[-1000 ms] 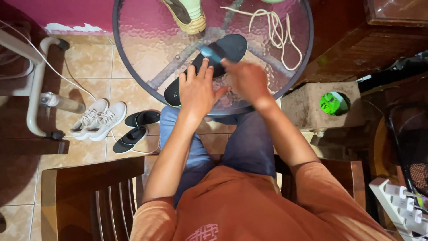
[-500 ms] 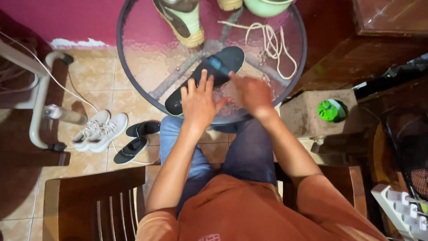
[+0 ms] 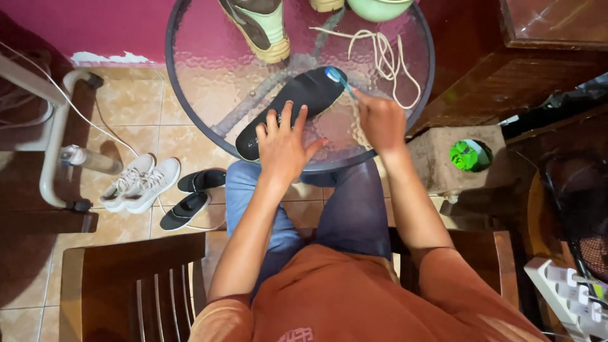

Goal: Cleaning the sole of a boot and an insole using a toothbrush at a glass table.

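Observation:
A black shoe insole (image 3: 297, 101) lies slantwise on a round glass table (image 3: 202, 95). My left hand (image 3: 283, 147) rests flat on its near end, fingers spread. My right hand (image 3: 379, 120) grips a blue toothbrush (image 3: 339, 79) whose bristle head touches the insole's far end. A green and brown shoe (image 3: 259, 28) stands at the far side of the table. Cream laces (image 3: 386, 57) lie loose to the right of the insole.
A green bowl (image 3: 380, 7) sits at the table's far edge. On the tiled floor to the left are white sneakers (image 3: 139, 183) and black shoes (image 3: 190, 202). A wooden chair (image 3: 133, 285) stands beside me. A power strip (image 3: 570, 297) lies at the right.
My right hand has moved the toothbrush up along the insole toward its far end. My left hand has stayed pressed on the near end. The view has shifted slightly.

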